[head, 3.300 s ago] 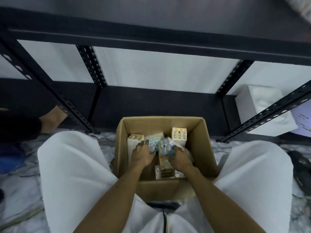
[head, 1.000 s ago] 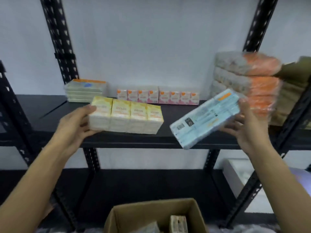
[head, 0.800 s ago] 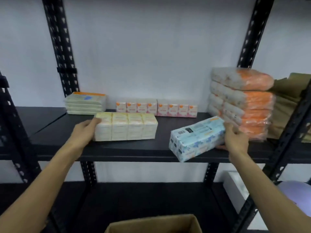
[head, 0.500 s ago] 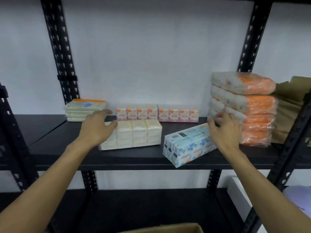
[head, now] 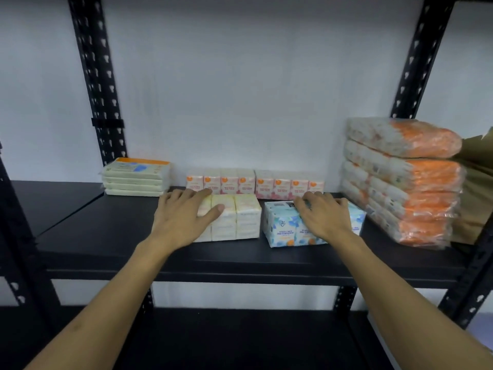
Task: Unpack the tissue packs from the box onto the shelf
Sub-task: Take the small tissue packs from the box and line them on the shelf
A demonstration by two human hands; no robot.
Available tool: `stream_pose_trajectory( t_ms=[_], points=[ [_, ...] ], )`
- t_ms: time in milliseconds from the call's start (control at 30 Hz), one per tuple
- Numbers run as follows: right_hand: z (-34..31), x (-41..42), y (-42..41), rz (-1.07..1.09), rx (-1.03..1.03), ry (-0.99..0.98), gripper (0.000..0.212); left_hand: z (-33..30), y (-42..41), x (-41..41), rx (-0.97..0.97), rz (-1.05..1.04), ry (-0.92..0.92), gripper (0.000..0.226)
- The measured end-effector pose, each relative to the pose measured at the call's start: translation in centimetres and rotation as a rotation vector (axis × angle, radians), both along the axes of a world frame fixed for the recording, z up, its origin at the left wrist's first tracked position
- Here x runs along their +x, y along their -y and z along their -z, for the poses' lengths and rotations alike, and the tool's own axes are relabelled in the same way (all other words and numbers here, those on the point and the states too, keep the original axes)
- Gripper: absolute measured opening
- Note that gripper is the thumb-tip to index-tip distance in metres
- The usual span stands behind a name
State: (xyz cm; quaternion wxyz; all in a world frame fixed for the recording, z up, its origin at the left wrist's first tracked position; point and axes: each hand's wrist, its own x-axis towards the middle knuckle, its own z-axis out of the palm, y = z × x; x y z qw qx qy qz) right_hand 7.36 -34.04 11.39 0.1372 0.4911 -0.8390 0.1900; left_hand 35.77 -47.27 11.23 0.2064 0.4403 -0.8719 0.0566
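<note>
Neither hand was grasping anything. The left hand (head: 184,218) lay flat with straight fingers on the top and left end of the yellow pack (head: 236,218), and the right hand (head: 321,217) rested in the same relaxed way on top of the blue pack (head: 284,231). Both hands only touched or pressed the packs; no finger was curled round them.

In the head view, compared with one second before, the change was clear. At that time both packs were carried in the air in front of the shelf (head: 240,260), the blue one tilted. Now both stood on the shelf board, side by side, near each other with a narrow gap between, and just in front of the row of small pink packs (head: 254,182) at the wall. The blue pack, which half a second before sat at an angle, was now almost square to the shelf edge. So this pair seemed delivered, and the hands were probably only pushing them straight. The box was not in view here, so how many packs remained could not be told.

The long axis of each pack ran left to right, parallel to the front edge of the shelf. The printed text on the blue pack's front face appeared upside down.

A stack of flat cream packs (head: 136,177) was at the left and a pile of orange packs (head: 416,182) at the right.
</note>
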Motion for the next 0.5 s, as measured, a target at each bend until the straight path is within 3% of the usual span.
stream_pose_trajectory(
  t_ms=[233,333,500],
  points=[
    [0.9,-0.1,-0.1,0.027,-0.047,-0.06,0.043,4.3,-3.7,1.1,-0.239,0.148,-0.336,0.062],
    [1.5,-0.2,-0.7,0.034,-0.099,-0.071,0.039,5.7,-4.9,0.9,-0.257,0.115,-0.318,0.056],
    [1.7,-0.1,-0.7,0.03,-0.123,-0.089,0.055,4.0,-4.5,0.6,-0.274,0.053,-0.278,0.054]
  ],
)
